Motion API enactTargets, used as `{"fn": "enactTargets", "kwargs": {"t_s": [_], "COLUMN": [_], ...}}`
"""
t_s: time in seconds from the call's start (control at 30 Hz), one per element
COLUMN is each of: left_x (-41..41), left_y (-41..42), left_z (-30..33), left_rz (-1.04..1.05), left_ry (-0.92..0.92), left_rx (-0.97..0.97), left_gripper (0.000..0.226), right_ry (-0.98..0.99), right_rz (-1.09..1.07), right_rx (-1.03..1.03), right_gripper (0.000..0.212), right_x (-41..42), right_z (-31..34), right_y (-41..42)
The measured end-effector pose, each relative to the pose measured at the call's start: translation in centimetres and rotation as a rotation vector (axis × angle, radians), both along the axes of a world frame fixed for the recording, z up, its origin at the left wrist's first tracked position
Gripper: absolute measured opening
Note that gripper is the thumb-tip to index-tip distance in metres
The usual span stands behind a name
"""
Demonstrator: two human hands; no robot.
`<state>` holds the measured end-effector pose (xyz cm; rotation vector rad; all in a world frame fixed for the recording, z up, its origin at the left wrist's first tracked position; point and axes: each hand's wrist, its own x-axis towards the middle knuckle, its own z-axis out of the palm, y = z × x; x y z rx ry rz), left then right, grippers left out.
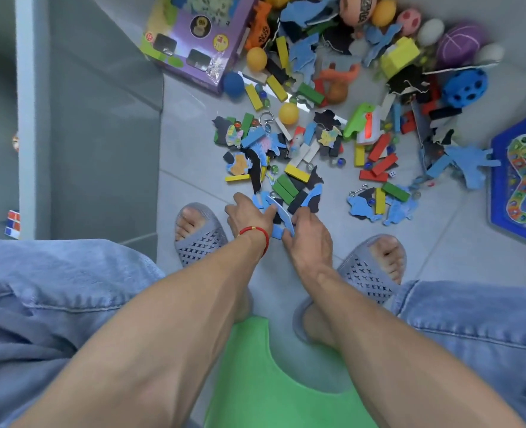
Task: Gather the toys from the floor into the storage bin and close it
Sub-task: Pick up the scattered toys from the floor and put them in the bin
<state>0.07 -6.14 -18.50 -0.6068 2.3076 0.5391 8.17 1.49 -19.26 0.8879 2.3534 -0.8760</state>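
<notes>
we are crouched low over the tiled floor [193, 143], and both hands are down at the near edge of the toy spill, between our two grey slippers. the left hand [249, 216] has its fingers curled onto a cluster of blue foam puzzle pieces [281, 216], and the right hand [309, 233] pinches the same cluster from the other side, fingers bent in around the thin edges. so both hands hold foam and neither is spread wide.

these pieces look feather-light, thin and floppy, so in our judgement they will bend rather than break, but a loose stack could fan out and slip. squeezing the stack flat across its faces seems safer than lifting by one corner.

just beyond the hands lie the wooden blocks [288, 186], green, yellow, red and black. they look stiff and smooth, easy to scoop by the handful. glass marbles [340, 162] are sprinkled among them, and those will roll at a touch, so they want cupping. farther off sit the balls, one of them the yellow ball [288, 113], with the purple toy box [193, 35] at the far left and the blue game board [520, 177] at the right edge.

we cannot make out the storage bin for certain from here. nearly everything is on the floor, so this job has barely begun.
</notes>
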Motion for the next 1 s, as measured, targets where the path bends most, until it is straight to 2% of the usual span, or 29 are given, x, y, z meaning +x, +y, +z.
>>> {"fn": "enactTargets", "kwargs": {"t_s": [0.17,0.37,0.53,0.63,0.8,1.0], "left_x": [0.1,0.0,-0.2,-0.2,-0.5,-0.9], "left_y": [-0.2,0.2,0.0,-0.1,-0.4,-0.4], "left_z": [-0.6,-0.9,-0.7,-0.4,0.0,-0.1], "left_rz": [-0.013,-0.072,-0.066,-0.071,-0.085,-0.139], "left_ry": [0.034,0.053,0.05,0.043,0.031,0.026], "left_rx": [-0.015,-0.035,-0.015,-0.008,0.002,0.024], "left_gripper": [0.054,0.056,0.055,0.049,0.04,0.038], "right_ry": [-0.002,0.012,0.019,0.039,-0.014,-0.081], "right_rz": [-0.061,-0.327,-0.352,-0.399,-0.449,-0.51], "right_rx": [-0.181,-0.081,-0.12,-0.092,-0.018,0.04], "right_gripper": [0.033,0.018,0.012,0.022,0.055,0.055], "right_x": [1.0,1.7,-0.2,-1.4,-3.0,-4.3], "right_z": [0.9,1.5,1.4,1.1,0.1,-0.5], "right_y": [1.2,3.0,3.9,3.8,3.6,2.8]}}
